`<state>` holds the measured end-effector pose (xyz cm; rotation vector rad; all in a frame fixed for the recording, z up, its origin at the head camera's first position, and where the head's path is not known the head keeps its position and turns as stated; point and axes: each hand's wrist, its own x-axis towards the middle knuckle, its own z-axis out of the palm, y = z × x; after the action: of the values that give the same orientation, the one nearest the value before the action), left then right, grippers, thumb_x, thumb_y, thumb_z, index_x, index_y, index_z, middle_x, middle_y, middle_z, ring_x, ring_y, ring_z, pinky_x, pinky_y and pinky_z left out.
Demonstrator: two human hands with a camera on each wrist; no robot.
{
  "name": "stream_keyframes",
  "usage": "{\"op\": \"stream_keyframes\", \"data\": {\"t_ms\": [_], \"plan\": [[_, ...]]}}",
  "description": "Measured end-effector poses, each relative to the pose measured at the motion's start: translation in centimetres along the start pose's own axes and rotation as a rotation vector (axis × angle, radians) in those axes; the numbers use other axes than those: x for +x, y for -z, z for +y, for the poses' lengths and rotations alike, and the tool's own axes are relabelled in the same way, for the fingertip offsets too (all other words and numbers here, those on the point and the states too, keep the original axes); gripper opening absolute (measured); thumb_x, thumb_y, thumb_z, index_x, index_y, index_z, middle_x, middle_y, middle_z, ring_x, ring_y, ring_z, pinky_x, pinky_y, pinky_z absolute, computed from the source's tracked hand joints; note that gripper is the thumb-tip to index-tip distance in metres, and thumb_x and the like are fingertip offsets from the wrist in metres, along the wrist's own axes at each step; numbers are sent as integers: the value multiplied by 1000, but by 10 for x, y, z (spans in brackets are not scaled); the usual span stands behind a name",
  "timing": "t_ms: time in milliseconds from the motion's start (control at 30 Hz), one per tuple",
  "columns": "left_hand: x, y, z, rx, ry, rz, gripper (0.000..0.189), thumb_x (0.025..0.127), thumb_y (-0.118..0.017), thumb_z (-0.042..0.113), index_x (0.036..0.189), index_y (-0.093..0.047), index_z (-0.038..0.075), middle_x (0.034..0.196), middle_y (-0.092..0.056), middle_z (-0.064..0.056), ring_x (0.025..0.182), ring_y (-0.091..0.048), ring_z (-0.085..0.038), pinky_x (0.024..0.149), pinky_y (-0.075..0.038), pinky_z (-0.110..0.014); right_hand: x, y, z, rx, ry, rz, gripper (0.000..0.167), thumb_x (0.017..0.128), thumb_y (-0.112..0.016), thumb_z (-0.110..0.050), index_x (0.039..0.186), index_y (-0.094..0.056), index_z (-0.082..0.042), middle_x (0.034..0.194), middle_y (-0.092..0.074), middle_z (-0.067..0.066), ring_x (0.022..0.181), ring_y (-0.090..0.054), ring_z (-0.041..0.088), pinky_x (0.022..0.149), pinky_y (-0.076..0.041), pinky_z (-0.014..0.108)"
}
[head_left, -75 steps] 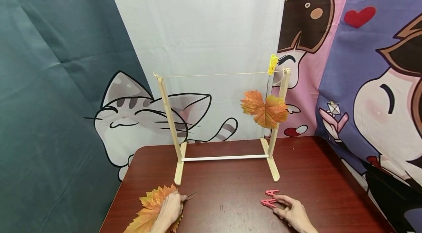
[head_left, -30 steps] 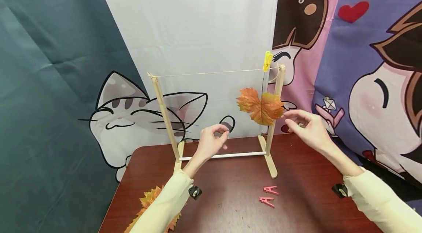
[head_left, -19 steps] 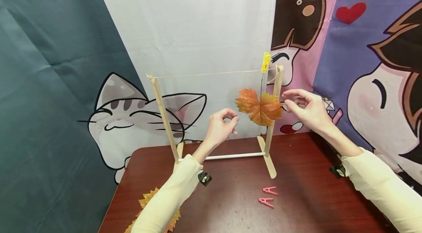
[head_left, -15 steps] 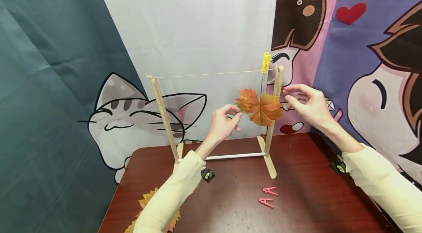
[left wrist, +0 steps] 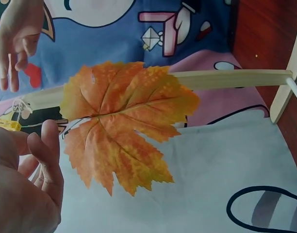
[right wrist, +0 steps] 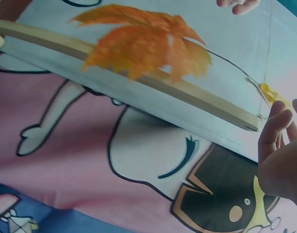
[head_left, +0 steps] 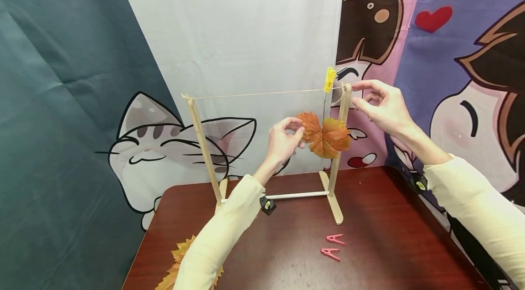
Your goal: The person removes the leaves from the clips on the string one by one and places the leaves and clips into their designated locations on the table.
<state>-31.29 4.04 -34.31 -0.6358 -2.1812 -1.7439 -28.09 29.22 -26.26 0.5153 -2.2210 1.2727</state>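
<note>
An orange maple leaf (head_left: 326, 138) hangs by its dark stem from a yellow clothespin (head_left: 330, 80), which is clipped on the string (head_left: 254, 94) of a small wooden rack. My left hand (head_left: 284, 142), fingers loosely bent, overlaps the leaf's left edge in the head view. The left wrist view shows that same hand (left wrist: 29, 179) near the stem, with nothing between its fingers. Beside the top of the right post (head_left: 344, 116) is my right hand (head_left: 383, 105), thumb and forefinger apart and nothing held. In the right wrist view its fingertips (right wrist: 279, 116) appear close to the yellow clothespin (right wrist: 270, 92).
Two red clothespins (head_left: 335, 239) lie on the brown table (head_left: 287, 244) in front of the rack. Another maple leaf (head_left: 177, 265) lies at the front left, partly covered by my left sleeve (head_left: 223, 235). A printed cloth (head_left: 262, 16) hangs behind the rack.
Both hands have risen from the table, the left from the lying leaf and the right from the red clothespins. Lately the left moved right to the hanging leaf; the right went higher.
</note>
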Motion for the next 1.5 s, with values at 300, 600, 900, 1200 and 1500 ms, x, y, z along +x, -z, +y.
{"op": "stream_keyframes", "data": {"t_ms": [300, 600, 900, 1200, 1500], "plan": [[14, -12, 8, -24, 11, 15, 22, 92, -69, 5, 114, -70, 4, 92, -71, 0, 52, -68, -16, 41, -52, -35, 23, 6, -8, 13, -34, -78, 41, 91, -73, -9, 129, -61, -3, 102, -69, -6, 68, -63, 7, 44, -43, 21], [22, -19, 7, -72, 41, 19, 22, 91, -70, 5, 113, -71, 5, 89, -71, -1, 52, -68, -17, 40, -51, -31, 42, 3, -15, 10, 1, -112, 42, 90, -73, -8, 130, -62, -4, 117, -65, 0, 74, -67, 5, 46, -45, 22], [29, -29, 5, -83, 28, 23, 20, 89, -71, 2, 109, -71, 5, 88, -73, -2, 50, -67, -16, 41, -52, -32, 60, 1, -20, 13, -25, -160, 40, 92, -70, -9, 129, -61, 0, 113, -66, 4, 62, -63, 13, 44, -43, 21], [34, -38, 6, -83, 41, 28, 22, 88, -72, 1, 109, -72, 7, 90, -74, -4, 50, -67, -15, 48, -56, -48, 70, 1, -23, -16, -75, -228, 40, 95, -66, -12, 132, -59, 0, 121, -62, 16, 67, -66, 15, 43, -40, 21], [36, -45, 6, -113, 37, 15, 25, 87, -71, 0, 113, -70, 4, 90, -74, -5, 51, -67, -16, 38, -49, -27, 73, 1, -25, -46, -61, -295, 40, 95, -64, -11, 133, -59, -2, 125, -61, 20, 70, -67, 17, 43, -40, 22]]}}
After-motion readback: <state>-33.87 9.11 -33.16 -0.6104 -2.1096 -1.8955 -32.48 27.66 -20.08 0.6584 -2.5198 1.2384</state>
